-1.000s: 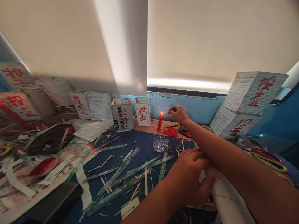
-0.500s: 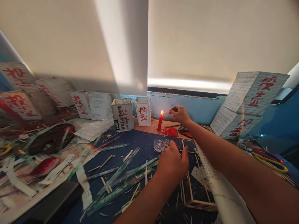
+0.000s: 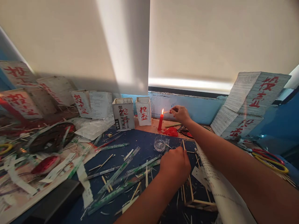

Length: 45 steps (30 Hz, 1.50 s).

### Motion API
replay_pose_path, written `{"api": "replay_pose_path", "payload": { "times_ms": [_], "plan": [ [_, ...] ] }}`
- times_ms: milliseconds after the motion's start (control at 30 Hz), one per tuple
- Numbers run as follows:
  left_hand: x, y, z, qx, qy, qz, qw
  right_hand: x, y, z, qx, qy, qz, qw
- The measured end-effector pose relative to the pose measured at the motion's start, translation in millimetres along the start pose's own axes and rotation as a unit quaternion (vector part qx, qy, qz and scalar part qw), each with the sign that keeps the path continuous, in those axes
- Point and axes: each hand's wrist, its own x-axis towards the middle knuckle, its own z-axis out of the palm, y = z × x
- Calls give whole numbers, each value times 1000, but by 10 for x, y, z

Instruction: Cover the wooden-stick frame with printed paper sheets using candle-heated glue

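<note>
My right hand pinches a thin stick, its tip at the flame of a lit red candle. Below, my left hand is closed beside a frame of thin wooden sticks. The frame's upper end shows just past my knuckles, and my fingers seem to grip it, though their tips are hidden. A small clear round dish is just beyond my left hand. Crumpled red plastic lies at the candle's foot.
White paper-covered boxes with red writing stand along the back. A taller stacked pair is at the right. Clear-green plastic strips, sticks and scraps litter the dark mat. Scissors with yellow handles lie at the right, a black block at front left.
My left hand has drawn slightly back and to the right, and its fingers and thumb have closed together. My right hand still keeps the stick at the flame.
</note>
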Motion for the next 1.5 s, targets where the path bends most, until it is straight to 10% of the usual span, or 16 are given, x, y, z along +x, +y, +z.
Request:
{"api": "replay_pose_path", "payload": {
  "times_ms": [1500],
  "plan": [
    [1,10,17,21,-7,-6,1000,-2,7,34,10,13,-16,1000]
  ]
}}
